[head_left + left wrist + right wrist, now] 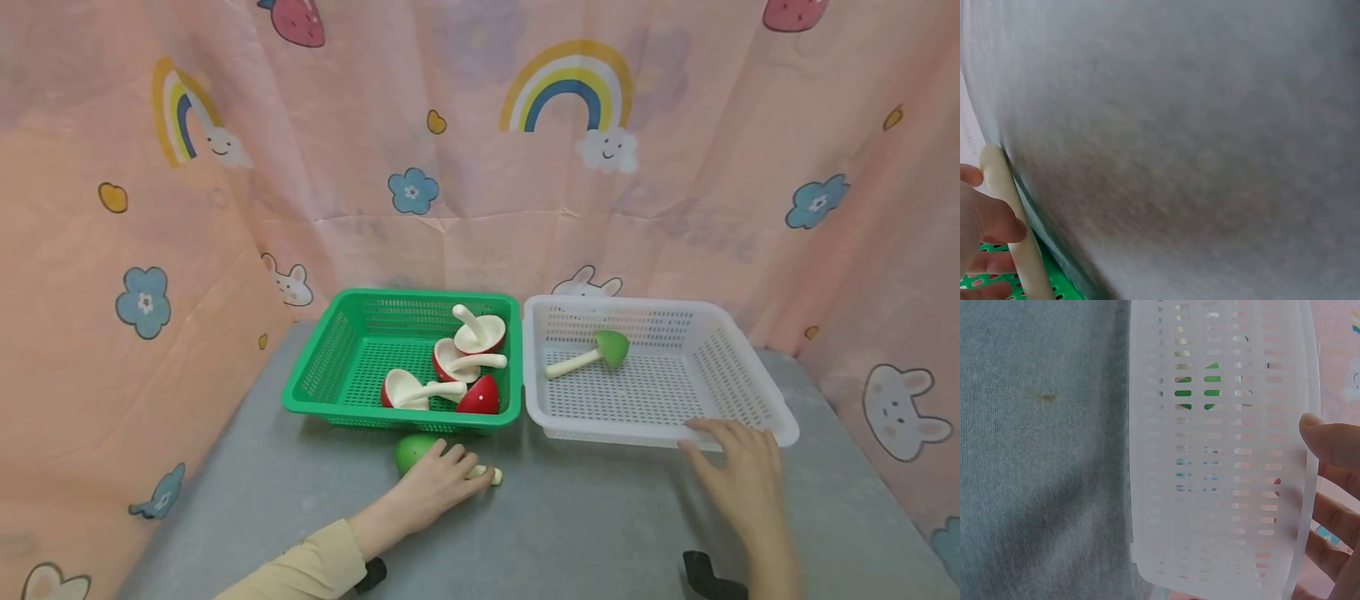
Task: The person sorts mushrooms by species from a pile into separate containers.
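My left hand [438, 490] pinches the pale stem [1015, 228] of a toy mushroom with a green cap [414, 451], in front of the green basket [330, 410]. Part of that stem is hidden under the fingers. At the front right of the white basket [600, 431], my right hand [738, 475] holds the rim. In the right wrist view its thumb [1329, 440] is on the outer side and the fingers reach over inside. Another green-capped mushroom [612, 348] lies tilted in the white basket.
Several red-capped toy mushrooms [480, 397] lie in the right part of the green basket. Both baskets stand side by side on a grey cloth-covered table [570, 517]. A pink printed curtain [480, 242] closes off the back and sides.
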`<state>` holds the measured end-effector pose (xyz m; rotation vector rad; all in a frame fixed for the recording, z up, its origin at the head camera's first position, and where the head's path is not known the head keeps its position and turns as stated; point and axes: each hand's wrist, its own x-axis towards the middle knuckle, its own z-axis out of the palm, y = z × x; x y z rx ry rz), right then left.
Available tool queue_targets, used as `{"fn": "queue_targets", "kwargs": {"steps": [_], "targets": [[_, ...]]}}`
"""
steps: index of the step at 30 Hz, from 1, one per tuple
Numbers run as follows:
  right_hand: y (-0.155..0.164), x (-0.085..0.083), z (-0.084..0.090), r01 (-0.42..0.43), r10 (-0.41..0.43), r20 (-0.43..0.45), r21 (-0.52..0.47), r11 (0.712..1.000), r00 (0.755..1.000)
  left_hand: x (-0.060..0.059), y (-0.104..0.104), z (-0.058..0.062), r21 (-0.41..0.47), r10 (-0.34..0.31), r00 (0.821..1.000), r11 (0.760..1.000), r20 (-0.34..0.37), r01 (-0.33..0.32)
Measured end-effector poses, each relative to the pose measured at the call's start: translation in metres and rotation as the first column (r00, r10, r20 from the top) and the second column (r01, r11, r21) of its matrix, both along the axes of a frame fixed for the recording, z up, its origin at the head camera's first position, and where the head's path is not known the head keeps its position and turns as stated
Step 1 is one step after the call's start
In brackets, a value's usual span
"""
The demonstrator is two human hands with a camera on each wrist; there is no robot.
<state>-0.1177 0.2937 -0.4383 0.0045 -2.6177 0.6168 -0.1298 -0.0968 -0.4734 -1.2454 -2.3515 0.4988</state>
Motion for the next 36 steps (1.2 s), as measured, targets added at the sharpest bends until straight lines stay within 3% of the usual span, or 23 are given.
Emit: {"fn": "queue_targets", "kwargs": {"steps": [8, 12, 22, 33, 36], "targets": [[-0.002, 0.000, -0.001, 0.014, -0.014, 0.009, -0.004, 1.000, 1.000, -0.002, -0.002, -0.001, 0.087, -0.042, 0.998, 0.995, -0.054, 0.047], [-0.001, 0.001, -0.001, 0.010, -0.010, 0.017, -0.010, 1.000, 1.000, -0.001, 0.003, 0.004, 0.115, -0.062, 0.995, 0.991, -0.072, 0.070], [-0.001, 0.000, -0.001, 0.006, -0.006, 0.009, -0.011, 1.000, 1.000, 0.012, 0.033, 0.029, 0.127, -0.153, 0.979, 0.977, -0.131, 0.170], [-0.002, 0.001, 0.000, 0.013, -0.013, 0.028, -0.012, 1.000, 1.000, 0.019, 0.075, 0.062, 0.138, -0.273, 0.930, 0.940, -0.246, 0.313], [-0.002, 0.002, 0.000, 0.015, -0.015, 0.028, -0.008, 1.000, 1.000, 0.016, 0.086, 0.071, 0.140, -0.279, 0.940, 0.941, -0.198, 0.308]]}}
